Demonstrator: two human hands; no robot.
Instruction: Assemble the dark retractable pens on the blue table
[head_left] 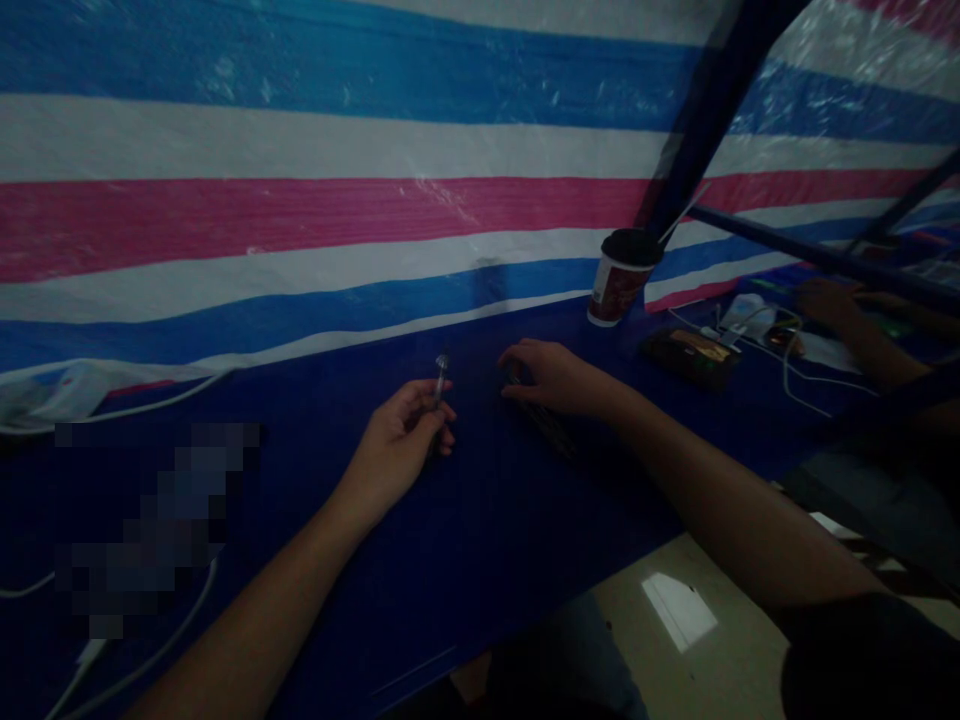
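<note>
My left hand (409,425) is closed around a thin, clear pen-like item (440,378), held upright above the blue table (450,540). To its right, my right hand (544,375) rests low over the table with its fingers curled at the end of some dark, slender items (553,430). These lie on the table beneath and beside that hand; the dim light hides their exact shape and number. A gap of bare table separates the two hands.
A lidded paper cup (621,280) with a straw stands at the back right, beside a dark pouch (694,355) and white cables (787,370). Another person's arm (862,335) is at far right. A blurred-out object (169,520) with cables lies left. Striped sheeting (315,220) hangs behind.
</note>
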